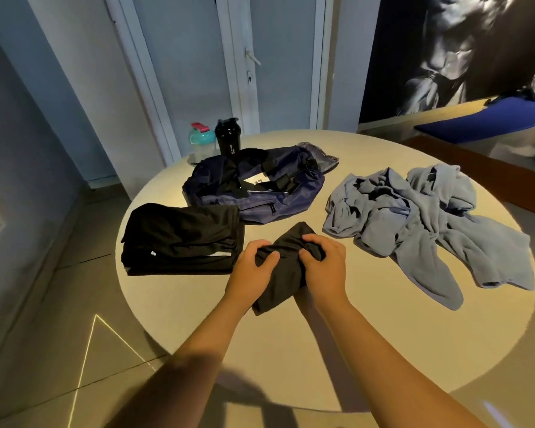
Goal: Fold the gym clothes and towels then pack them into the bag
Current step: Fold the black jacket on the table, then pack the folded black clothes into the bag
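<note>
Both hands hold a small black garment [283, 274] bunched up over the middle of the round table [368, 350]. My left hand [254, 267] grips its left side and my right hand [323, 261] grips its right side, fingers curled into the cloth. A folded black garment [179, 239] lies flat to the left. Behind it sits the navy gym bag [254, 186] with black straps, its top open. A crumpled pile of light blue towels [414, 223] spreads over the right side of the table.
A teal bottle with a pink lid [201, 142] and a black shaker bottle [227, 137] stand at the table's far edge behind the bag. A bench with a blue mat [488, 118] runs along the right wall. White doors stand beyond the table.
</note>
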A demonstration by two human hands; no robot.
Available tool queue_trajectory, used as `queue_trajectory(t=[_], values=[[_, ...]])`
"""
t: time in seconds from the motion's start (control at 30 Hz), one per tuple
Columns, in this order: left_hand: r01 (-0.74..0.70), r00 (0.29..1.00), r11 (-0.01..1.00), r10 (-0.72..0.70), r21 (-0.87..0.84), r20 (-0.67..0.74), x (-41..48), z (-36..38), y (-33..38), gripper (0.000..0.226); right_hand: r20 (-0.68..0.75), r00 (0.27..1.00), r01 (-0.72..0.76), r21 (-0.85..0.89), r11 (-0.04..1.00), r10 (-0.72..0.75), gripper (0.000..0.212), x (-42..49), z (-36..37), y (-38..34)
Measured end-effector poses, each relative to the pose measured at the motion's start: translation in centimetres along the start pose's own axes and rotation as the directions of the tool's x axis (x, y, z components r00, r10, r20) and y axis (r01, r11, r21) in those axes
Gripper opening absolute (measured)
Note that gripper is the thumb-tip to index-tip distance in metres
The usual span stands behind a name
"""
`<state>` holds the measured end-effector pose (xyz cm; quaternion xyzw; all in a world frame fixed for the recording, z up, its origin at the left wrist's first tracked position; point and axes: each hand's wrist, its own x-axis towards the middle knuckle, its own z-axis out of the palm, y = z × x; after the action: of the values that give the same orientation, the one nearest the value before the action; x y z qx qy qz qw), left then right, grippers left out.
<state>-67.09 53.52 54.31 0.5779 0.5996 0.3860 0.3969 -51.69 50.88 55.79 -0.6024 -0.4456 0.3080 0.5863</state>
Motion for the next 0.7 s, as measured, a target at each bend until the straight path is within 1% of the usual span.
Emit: queue_trajectory(t=[0.03,0.07,0.1,0.13,0.17,0.2,0.23,0.27,0.3,0.33,0.43,0.53,0.6,0.67,0.7], values=[[0.057,0.998,0.998,-0.056,-0.031,0.023,-0.4,-0.5,0.8,0.035,0.002,0.999,-0.032,0.017,0.999,0.032,0.032,-0.2,0.2,-1.2],[0.144,0.989,0.986,-0.14,-0.08,0.057,-0.8,-1.1,1.8,0.042,0.014,0.998,-0.057,0.02,0.998,0.056,0.032,-0.3,0.4,-2.7],[0.261,0.963,0.951,-0.246,-0.163,0.105,-1.3,-2.0,2.7,0.049,0.033,0.997,-0.076,0.007,0.997,0.076,0.033,-0.4,0.8,-4.2],[0.383,0.922,0.884,-0.347,-0.268,0.175,-1.8,-2.9,3.5,0.052,0.057,0.994,-0.097,-0.006,0.995,0.097,0.034,-0.5,1.1,-5.8],[0.483,0.873,0.791,-0.403,-0.376,0.274,-2.4,-4.1,4.5,0.052,0.08,0.99,-0.116,-0.003,0.993,0.115,0.034,-0.6,1.5,-7.7],[0.566,0.822,0.688,-0.423,-0.455,0.382,-3.0,-5.4,5.6,0.051,0.097,0.986,-0.138,0.008,0.99,0.137,0.035,-0.8,2.0,-9.9],[0.636,0.768,0.591,-0.428,-0.496,0.476,-3.6,-6.8,6.8,0.052,0.111,0.981,-0.16,0.016,0.987,0.157,0.036,-1.0,2.5,-12.1],[0.686,0.726,0.511,-0.434,-0.518,0.534,-4.2,-8.4,8.1,0.054,0.123,0.976,-0.183,0.015,0.983,0.18,0.037,-1.1,3.0,-14.4],[0.717,0.696,0.455,-0.442,-0.528,0.565,-4.7,-9.9,9.6,0.055,0.134,0.971,-0.203,0.013,0.979,0.199,0.038,-1.3,3.6,-16.7],[0.731,0.683,0.428,-0.451,-0.532,0.575,-5.2,-11.4,10.9,0.055,0.14,0.966,-0.22,0.015,0.975,0.216,0.039,-1.7,4.2,-19.0],[0.736,0.677,0.422,-0.456,-0.53,0.577,-5.7,-15.8,13.9,0.053,0.145,0.964,-0.227,0.023,0.974,0.221,0.038,-2.6,6.2,-24.7],[0.715,0.699,0.46,-0.436,-0.527,0.567,-5.2,-19.3,15.6,0.045,0.134,0.978,-0.16,-0.013,0.987,0.16,0.036,-3.0,8.1,-28.5],[0.689,0.724,0.494,-0.451,-0.53,0.522,-4.5,-21.2,16.2,0.04,0.101,0.982,-0.162,0.039,0.986,0.158,0.043,-2.9,9.2,-30.0],[0.639,0.769,0.532,-0.459,-0.555,0.445,-3.2,-22.7,16.3,0.037,0.071,0.981,-0.19,0.115,0.975,0.183,0.048,-2.9,10.3,-30.8],[0.615,0.788,0.559,-0.464,-0.556,0.405,-2.5,-23.3,16.2,0.036,0.058,0.977,-0.209,0.117,0.971,0.203,0.05,-2.9,10.9,-30.8]])
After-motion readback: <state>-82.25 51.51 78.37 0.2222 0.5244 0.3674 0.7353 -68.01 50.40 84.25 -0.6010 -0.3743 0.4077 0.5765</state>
